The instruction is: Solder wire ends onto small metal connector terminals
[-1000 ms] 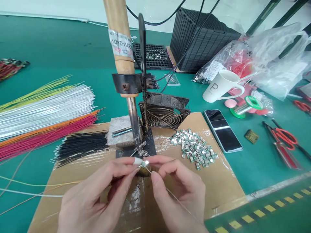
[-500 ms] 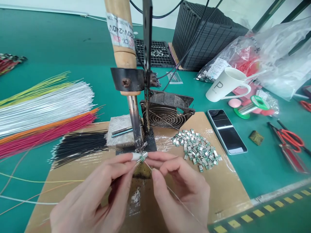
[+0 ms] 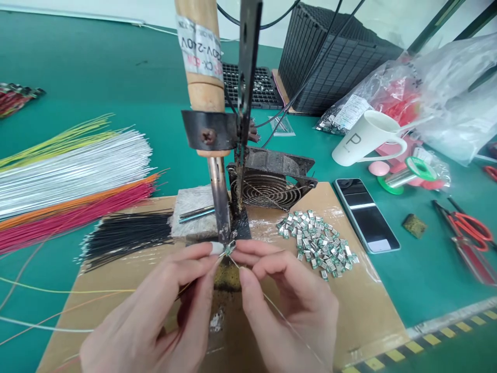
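My left hand (image 3: 163, 305) is closed in a pinch on thin wires, with a white cover on one fingertip. A yellow wire (image 3: 93, 291) and a white wire (image 3: 46, 325) run in from the left toward it. At its fingertips is a small metal connector with a green board (image 3: 230, 248), just under the tip of the upright soldering iron (image 3: 221, 207). My right hand (image 3: 291, 300) pinches a thin solder wire (image 3: 285, 318) between thumb and fingers, its end at the connector. One right fingertip rests against or very near the connector; exact contact is hidden.
Small connectors (image 3: 322, 243) lie piled on the cardboard (image 3: 365, 311), beside a phone (image 3: 367, 215). Bundled wires (image 3: 77, 171) spread at left. A fan (image 3: 272, 181) stands behind the iron. A mug (image 3: 365, 140), solder spool (image 3: 406, 175) and red-handled cutters (image 3: 466, 228) are at right.
The view has shifted slightly, so the iron and the things at right appear further right. The connector between my fingertips has turned a little. Both hands keep their pinch.
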`<state>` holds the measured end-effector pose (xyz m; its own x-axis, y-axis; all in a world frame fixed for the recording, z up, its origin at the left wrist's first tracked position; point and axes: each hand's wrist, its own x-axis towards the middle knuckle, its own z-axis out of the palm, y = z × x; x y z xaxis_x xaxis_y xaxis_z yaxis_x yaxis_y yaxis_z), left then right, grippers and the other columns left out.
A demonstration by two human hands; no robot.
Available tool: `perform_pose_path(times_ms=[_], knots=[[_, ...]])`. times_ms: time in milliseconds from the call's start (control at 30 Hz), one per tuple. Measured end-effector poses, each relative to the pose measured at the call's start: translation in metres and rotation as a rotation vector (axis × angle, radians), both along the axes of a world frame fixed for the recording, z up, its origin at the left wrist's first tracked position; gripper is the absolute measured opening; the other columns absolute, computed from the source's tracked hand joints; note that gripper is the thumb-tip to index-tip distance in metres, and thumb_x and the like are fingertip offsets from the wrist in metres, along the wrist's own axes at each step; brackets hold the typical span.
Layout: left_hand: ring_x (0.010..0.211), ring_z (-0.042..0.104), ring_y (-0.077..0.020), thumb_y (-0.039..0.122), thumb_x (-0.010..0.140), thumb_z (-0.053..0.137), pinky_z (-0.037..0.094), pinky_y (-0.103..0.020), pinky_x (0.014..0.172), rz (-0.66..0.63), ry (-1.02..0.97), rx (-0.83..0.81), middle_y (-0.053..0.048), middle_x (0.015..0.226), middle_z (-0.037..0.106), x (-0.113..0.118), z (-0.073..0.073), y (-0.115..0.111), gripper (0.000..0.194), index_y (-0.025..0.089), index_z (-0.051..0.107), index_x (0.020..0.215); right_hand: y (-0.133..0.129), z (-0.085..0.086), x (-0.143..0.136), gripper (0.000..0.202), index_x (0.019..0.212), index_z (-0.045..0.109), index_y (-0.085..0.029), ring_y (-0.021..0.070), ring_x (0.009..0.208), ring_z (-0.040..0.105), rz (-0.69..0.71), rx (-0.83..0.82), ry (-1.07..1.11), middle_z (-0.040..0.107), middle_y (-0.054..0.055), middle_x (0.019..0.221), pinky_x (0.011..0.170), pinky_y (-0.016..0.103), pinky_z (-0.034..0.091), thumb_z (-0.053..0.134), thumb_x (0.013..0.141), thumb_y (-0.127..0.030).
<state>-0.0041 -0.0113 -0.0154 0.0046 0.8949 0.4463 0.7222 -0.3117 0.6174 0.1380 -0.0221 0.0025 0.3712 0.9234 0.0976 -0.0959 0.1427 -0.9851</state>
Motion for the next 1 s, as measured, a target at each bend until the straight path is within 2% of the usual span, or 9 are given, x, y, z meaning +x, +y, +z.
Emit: perform_pose_path(times_ms=[267,667,1000], knots=[[0.095,0.078,-0.0228,0.031,0.097,0.069,0.064,-0.037,0.085,0.066,-0.036,-0.019,0.003,0.110,0.079,0.0022,0.0002,-0.0020,0.011,0.033,0.075,0.106,0.0029,0.0011,-0.0022,0.027,0.084,0.074,-0.025,0.0135,0.097,0.083,-0.009,0.023,0.012,0.083,-0.003,0.113,0.093,0.016,0.064,0.072,0.083,0.002],[0.098,0.077,-0.0238,0.033,0.097,0.070,0.065,-0.039,0.087,0.073,-0.062,-0.020,0.002,0.109,0.079,0.0039,0.0034,0.0013,0.008,0.032,0.075,0.103,0.0055,0.0021,-0.0037,0.027,0.085,0.076,-0.026,0.0125,0.096,0.083,-0.014,0.039,0.015,0.083,-0.004,0.112,0.091,0.015,0.064,0.073,0.083,0.001],[0.097,0.077,-0.0239,0.034,0.097,0.070,0.065,-0.041,0.090,0.086,-0.097,0.002,0.001,0.112,0.078,0.0056,0.0029,0.0032,0.008,0.031,0.076,0.101,0.0048,0.0014,-0.0035,0.030,0.085,0.076,-0.025,0.0126,0.096,0.083,-0.014,0.057,0.010,0.083,-0.004,0.113,0.091,0.015,0.064,0.072,0.081,0.005]])
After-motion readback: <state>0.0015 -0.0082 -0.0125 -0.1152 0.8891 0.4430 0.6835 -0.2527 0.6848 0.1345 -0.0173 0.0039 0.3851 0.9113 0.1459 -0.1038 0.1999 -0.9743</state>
